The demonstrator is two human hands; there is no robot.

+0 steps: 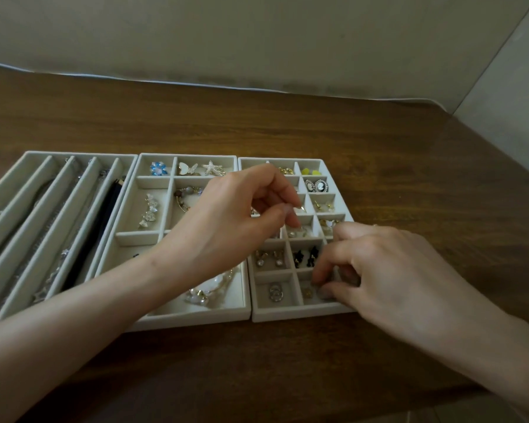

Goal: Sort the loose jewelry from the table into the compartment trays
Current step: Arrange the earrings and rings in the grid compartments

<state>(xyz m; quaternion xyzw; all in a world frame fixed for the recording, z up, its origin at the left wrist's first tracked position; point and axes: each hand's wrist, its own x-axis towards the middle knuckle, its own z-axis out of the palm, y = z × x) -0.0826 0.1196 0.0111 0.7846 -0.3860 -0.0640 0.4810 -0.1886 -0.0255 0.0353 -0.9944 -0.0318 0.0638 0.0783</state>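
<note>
Three pale compartment trays sit side by side on the wooden table. My left hand (242, 215) reaches over the middle tray (196, 319) to the right tray (287, 315) and pinches a small gold-tipped piece (301, 208) above a compartment that holds pearl earrings (297, 232). My right hand (388, 270) has its fingers curled down into the near right compartments of the right tray, by a small gold piece (307, 293); what it holds, if anything, is hidden. Black earrings (304, 257) lie just left of its fingertips.
The left tray (22, 166) has long slots with chains and a dark strap (95, 233). Other compartments hold a blue flower (158, 168), a butterfly and starfish (200, 168), cameo studs (315, 186) and yellow pieces (311, 171). A wall stands behind the table.
</note>
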